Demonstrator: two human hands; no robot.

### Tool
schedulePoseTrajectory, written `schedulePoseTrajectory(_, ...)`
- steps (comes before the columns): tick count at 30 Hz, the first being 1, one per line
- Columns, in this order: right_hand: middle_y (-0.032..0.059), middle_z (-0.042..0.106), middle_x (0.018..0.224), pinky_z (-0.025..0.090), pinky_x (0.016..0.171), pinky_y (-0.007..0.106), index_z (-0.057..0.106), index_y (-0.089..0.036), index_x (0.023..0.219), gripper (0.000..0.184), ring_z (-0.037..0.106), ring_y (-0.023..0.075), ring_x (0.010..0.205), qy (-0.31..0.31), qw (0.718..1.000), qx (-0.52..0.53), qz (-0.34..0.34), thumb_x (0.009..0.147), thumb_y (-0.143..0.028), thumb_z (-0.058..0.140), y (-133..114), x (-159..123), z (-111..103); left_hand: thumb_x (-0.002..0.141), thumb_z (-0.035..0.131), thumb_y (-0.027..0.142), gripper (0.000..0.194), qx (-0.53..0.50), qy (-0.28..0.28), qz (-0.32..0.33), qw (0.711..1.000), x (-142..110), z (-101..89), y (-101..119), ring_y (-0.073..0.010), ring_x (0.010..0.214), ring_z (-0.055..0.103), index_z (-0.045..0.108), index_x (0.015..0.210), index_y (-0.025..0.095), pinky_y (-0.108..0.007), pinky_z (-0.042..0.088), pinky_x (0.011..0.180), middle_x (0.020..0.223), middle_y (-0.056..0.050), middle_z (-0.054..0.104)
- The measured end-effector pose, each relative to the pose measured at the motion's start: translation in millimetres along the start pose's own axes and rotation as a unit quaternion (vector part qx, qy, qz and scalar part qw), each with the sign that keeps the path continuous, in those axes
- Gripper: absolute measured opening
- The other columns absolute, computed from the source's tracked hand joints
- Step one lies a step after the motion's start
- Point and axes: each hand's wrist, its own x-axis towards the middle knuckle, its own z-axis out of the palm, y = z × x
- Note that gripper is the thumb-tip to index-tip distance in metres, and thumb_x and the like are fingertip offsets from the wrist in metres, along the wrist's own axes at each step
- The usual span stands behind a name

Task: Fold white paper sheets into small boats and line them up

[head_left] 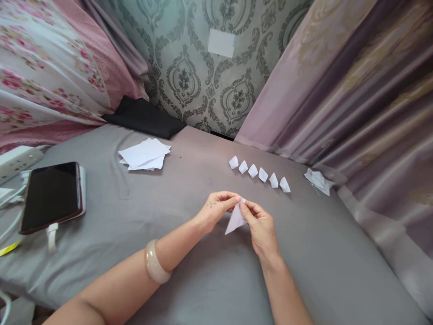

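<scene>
My left hand (218, 208) and my right hand (260, 225) meet over the grey sheet, both pinching a small white folded paper piece (235, 220) shaped like a triangle. The fingertips of both hands close on its upper corner. A pale bangle (154, 262) sits on my left wrist. Just beyond the hands lies a row of several small folded white paper pieces (259, 174). A stack of flat white paper squares (145, 155) lies farther left.
The grey bed sheet (189, 275) covers the surface. A black phone (50, 195) on a charging cable lies at left beside a white power strip (18, 160). A black cloth (144, 117) lies at the back. Crumpled paper (318, 180) sits near the pink curtain (355, 90).
</scene>
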Motion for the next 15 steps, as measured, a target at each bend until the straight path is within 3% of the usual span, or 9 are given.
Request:
schedulePoseTrajectory(4,0.0026,0.072,0.079,0.050,0.066,0.026,0.071,-0.018,0.087,0.030,0.064,0.0136,0.070,0.056,0.998,0.005,-0.008,0.065,-0.038,0.079,2.0,0.5,1.0,0.066,0.077,0.035,0.024,0.005,0.002,-0.001,1.000,0.5,-1.1,-1.7,-0.0095,0.064,0.052,0.071,0.076,0.014,-0.023,0.039,0.064,0.070,-0.003,0.064)
schedulePoseTrajectory(15,0.0035,0.073,0.082,0.051,0.069,0.028,0.072,-0.019,0.088,0.023,0.064,0.0155,0.073,0.053,0.995,-0.044,-0.074,0.072,-0.036,0.072,6.0,-2.1,6.2,0.066,0.073,0.029,0.017,0.006,0.022,-0.016,1.000,0.0,-1.2,0.0,-0.0075,0.058,0.048,0.068,0.068,0.012,-0.022,0.039,0.061,0.062,0.000,0.058)
